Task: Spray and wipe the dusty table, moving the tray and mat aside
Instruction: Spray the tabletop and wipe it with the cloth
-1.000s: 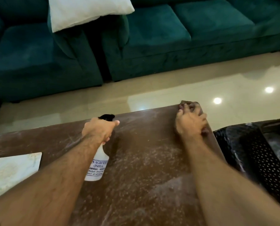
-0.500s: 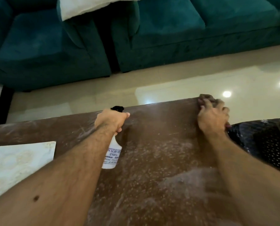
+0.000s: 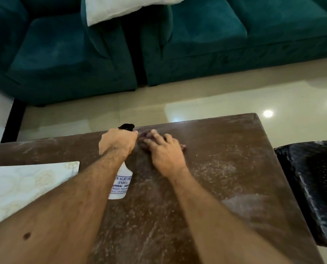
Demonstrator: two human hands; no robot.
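Observation:
My left hand (image 3: 117,141) grips the neck of a white spray bottle (image 3: 120,184) with a black trigger head, held just above the brown dusty table (image 3: 235,168). Right beside it, my right hand (image 3: 164,151) presses flat on a dark maroon cloth (image 3: 144,136), mostly hidden under the fingers, near the table's far edge. White dust streaks cover the tabletop, thicker at the right and near me. A pale patterned mat (image 3: 25,185) lies on the table at the left.
A black perforated chair (image 3: 315,185), dusty on top, stands against the table's right side. Teal sofas (image 3: 216,44) with a white cushion (image 3: 124,8) line the far side across a strip of glossy beige floor (image 3: 120,111).
My right hand has slid the cloth left from the table's far right corner to beside the spray bottle. My left hand keeps the bottle in the same place.

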